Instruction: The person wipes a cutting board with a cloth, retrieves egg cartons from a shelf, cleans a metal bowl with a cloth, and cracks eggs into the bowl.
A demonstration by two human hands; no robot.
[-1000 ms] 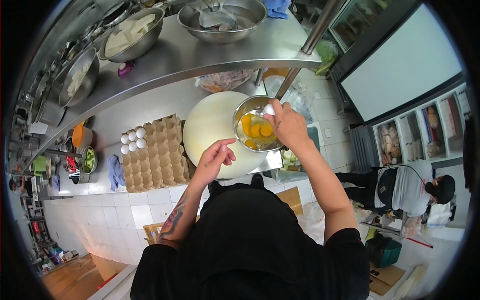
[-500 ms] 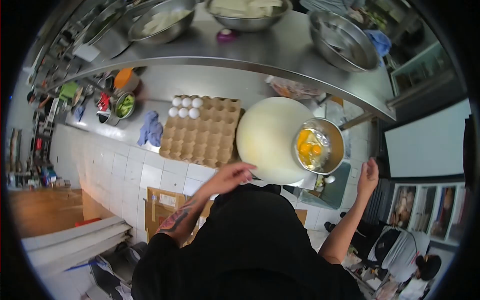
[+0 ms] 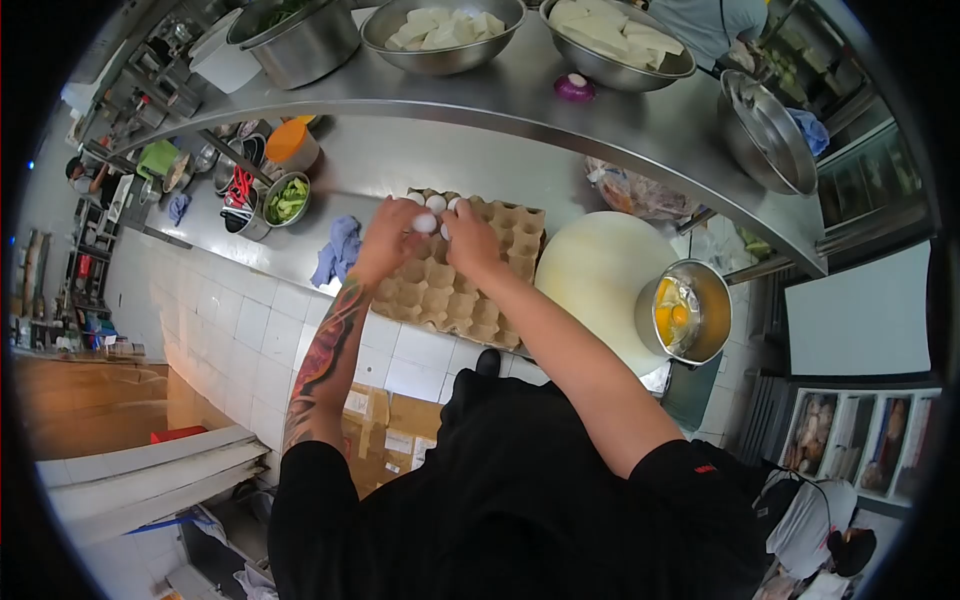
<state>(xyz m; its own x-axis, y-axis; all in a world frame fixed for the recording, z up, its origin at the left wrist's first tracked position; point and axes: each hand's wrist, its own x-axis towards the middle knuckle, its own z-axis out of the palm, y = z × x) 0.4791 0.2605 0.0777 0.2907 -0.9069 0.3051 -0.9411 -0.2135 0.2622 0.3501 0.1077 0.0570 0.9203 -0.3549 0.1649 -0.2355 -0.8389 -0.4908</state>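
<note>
Both my hands are over the far left part of a brown cardboard egg tray (image 3: 440, 290). My left hand (image 3: 388, 240) has its fingers curled round a white egg (image 3: 426, 222), which shows at the fingertips. Just beside it, my right hand (image 3: 472, 238) pinches at another white egg (image 3: 445, 231), partly hidden by the fingers. A few more white eggs show behind the fingertips; the hands cover part of that group. Right of the tray lies a round, pale cutting board (image 3: 595, 285). On its right side stands a steel pot (image 3: 712, 315) with cracked eggs (image 3: 675, 315) inside.
A blue cloth (image 3: 338, 250) lies left of the tray. Farther left are a bowl of cut green vegetables (image 3: 288, 199) and an orange-lidded tub (image 3: 290, 145). The raised steel shelf (image 3: 450, 110) holds bowls of white slabs and a purple onion (image 3: 575, 88). Other people are nearby.
Both hands have moved from the near side, apart and holding nothing, forward to the eggs in the tray. The view has shifted left, and the fingers now close round eggs.
</note>
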